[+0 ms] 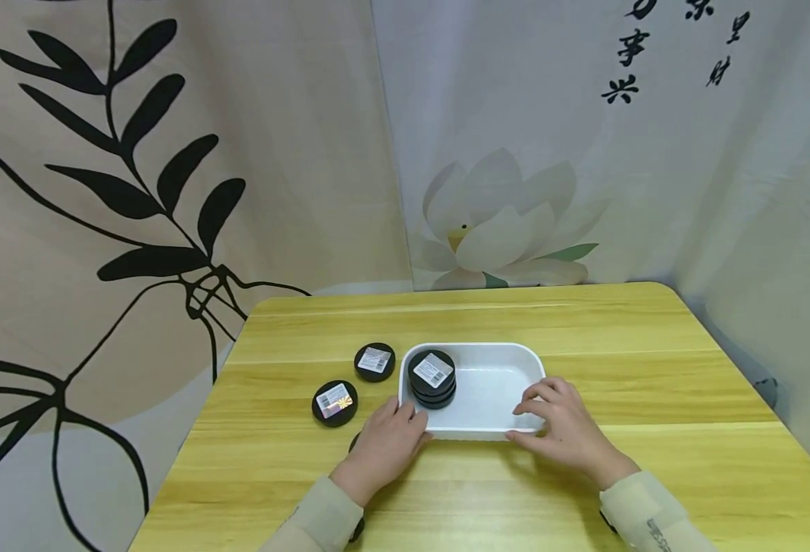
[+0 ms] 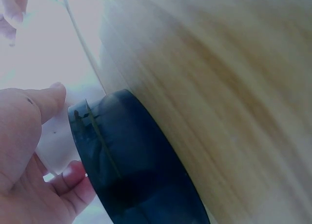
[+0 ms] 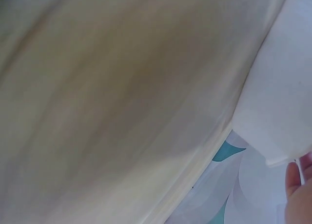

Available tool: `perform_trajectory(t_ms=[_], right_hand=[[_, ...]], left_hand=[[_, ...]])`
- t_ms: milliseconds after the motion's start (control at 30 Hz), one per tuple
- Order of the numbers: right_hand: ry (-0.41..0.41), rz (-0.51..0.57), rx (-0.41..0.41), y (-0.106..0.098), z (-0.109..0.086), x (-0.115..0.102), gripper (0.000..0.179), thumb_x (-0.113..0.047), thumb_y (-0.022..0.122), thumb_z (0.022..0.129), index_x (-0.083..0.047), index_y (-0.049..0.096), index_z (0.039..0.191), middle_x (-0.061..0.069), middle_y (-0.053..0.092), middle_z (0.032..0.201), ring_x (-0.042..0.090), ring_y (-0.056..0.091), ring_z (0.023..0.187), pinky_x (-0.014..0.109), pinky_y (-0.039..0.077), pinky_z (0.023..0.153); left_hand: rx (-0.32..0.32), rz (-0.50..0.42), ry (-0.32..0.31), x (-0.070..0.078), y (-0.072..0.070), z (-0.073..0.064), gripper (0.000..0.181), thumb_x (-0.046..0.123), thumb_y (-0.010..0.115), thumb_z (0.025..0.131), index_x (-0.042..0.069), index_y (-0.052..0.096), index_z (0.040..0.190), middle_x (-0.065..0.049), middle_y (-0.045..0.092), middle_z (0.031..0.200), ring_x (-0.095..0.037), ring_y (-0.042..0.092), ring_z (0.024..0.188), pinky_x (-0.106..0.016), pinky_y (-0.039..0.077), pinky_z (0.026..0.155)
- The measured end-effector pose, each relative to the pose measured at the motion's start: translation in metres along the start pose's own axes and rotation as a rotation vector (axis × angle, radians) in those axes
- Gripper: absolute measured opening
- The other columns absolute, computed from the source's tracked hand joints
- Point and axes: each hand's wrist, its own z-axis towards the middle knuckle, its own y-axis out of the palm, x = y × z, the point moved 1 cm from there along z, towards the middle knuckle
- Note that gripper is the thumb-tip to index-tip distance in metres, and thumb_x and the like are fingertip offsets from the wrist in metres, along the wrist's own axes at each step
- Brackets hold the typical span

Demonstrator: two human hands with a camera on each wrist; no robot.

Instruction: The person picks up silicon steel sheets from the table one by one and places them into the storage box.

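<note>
A white rectangular tray [image 1: 494, 433] stands on the table, with a stack of black round containers [image 1: 432, 376] at its left end. A white barcode label shows on the top one. My left hand [image 1: 387, 448] grips the tray's front left corner, fingers over the rim and thumb at the front wall. Near that hand is a black round container [image 2: 141, 155], mostly hidden in the head view. My right hand [image 1: 556, 422] holds the front right corner, fingers bent over the rim and thumb low at the front. In the right wrist view its fingertips [image 3: 292, 177] meet the tray edge.
Two more labelled black containers lie left of the tray, one farther back [image 1: 375, 362] and one nearer [image 1: 335, 403]. The wooden table [image 1: 653, 368] extends behind and to the right of the tray. A printed curtain [image 1: 308, 153] hangs behind it.
</note>
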Motion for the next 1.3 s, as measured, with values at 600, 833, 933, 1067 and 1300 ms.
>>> perform_trajectory(t_ms=[600,833,933,1067,1300], right_hand=[[0.066,-0.151,-0.063,-0.005,-0.009,0.007,0.024,-0.045,0.088,0.071,-0.026,0.074,0.077,-0.011,0.068,0.092,0.014,0.051,0.094,0.043,0.043,0.089],[0.059,-0.051,-0.17,-0.005,-0.009,0.008,0.014,-0.04,0.083,0.081,-0.03,0.074,0.078,-0.021,0.06,0.086,0.005,0.046,0.087,0.03,0.044,0.077],[0.036,-0.003,-0.197,-0.004,-0.01,0.009,0.012,-0.036,0.082,0.083,-0.029,0.074,0.078,-0.021,0.058,0.084,0.005,0.046,0.089,0.029,0.046,0.077],[0.025,0.03,-0.204,-0.003,-0.01,0.011,0.012,-0.032,0.082,0.084,-0.028,0.073,0.077,-0.022,0.057,0.084,0.005,0.045,0.089,0.028,0.046,0.077],[0.018,0.058,-0.204,-0.002,-0.011,0.013,0.01,-0.03,0.082,0.084,-0.028,0.073,0.078,-0.022,0.057,0.084,0.004,0.044,0.088,0.026,0.045,0.075]], left_hand=[[-0.048,-0.023,-0.03,-0.001,-0.003,0.0,0.024,0.041,0.059,0.101,0.017,0.059,0.099,0.001,0.056,0.088,-0.017,0.039,0.078,-0.029,0.037,0.068],[-0.066,-0.026,-0.032,0.0,-0.004,0.0,0.024,0.042,0.058,0.101,0.017,0.059,0.099,0.001,0.056,0.088,-0.017,0.038,0.078,-0.028,0.036,0.068],[-0.075,-0.034,-0.037,0.0,-0.004,0.0,0.024,0.042,0.058,0.101,0.018,0.059,0.1,0.002,0.056,0.089,-0.017,0.038,0.078,-0.028,0.037,0.068],[-0.087,-0.05,-0.033,-0.001,-0.005,0.0,0.025,0.043,0.058,0.101,0.018,0.059,0.101,0.002,0.057,0.091,-0.017,0.039,0.079,-0.029,0.038,0.07],[-0.137,-0.117,-0.029,-0.005,-0.008,-0.004,0.035,0.05,0.062,0.096,0.022,0.06,0.116,0.001,0.058,0.109,-0.017,0.048,0.093,-0.034,0.048,0.081]])
